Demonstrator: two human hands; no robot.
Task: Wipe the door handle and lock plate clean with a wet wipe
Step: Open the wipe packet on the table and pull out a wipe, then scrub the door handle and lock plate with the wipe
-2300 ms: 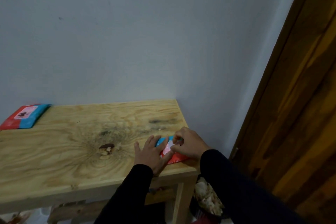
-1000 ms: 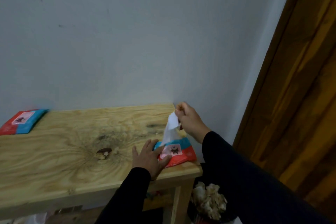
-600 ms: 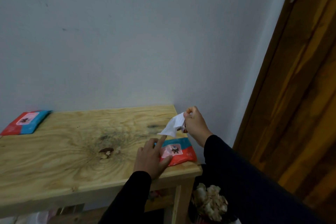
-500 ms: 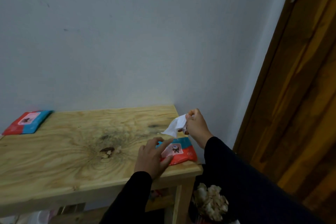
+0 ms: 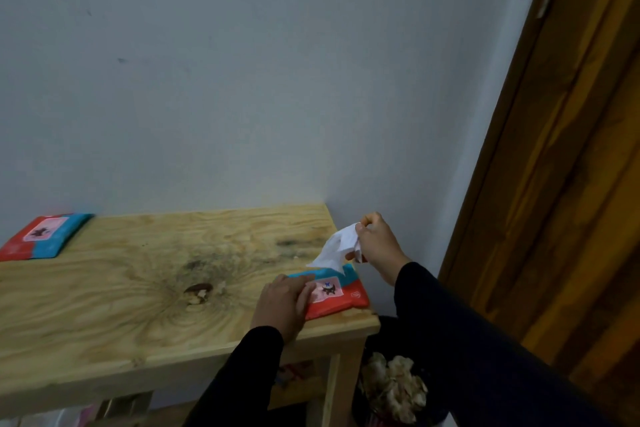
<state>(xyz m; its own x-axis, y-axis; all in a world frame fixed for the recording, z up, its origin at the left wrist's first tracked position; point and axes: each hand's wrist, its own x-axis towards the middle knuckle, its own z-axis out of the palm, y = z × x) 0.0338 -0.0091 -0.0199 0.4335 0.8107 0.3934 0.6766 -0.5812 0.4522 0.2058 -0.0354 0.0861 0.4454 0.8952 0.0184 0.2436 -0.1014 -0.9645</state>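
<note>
far wipe pack [image 5: 41, 236] cropped, door [image 5: 571, 184] cropped

wooden table [image 5: 104, 288], spare packet [image 5: 41, 236], bin [image 5: 391, 388]

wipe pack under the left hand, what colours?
Red and blue, with a pale pink label bearing a dark figure; wipe pack shows best in the head view.

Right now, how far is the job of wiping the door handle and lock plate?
Done: a white wet wipe is out of the pack, pinched in the right hand. In hand: the left hand presses flat on the pack on the wooden table. Left: all the wiping. Only the wooden door shows; handle and lock plate are out of view.
</note>
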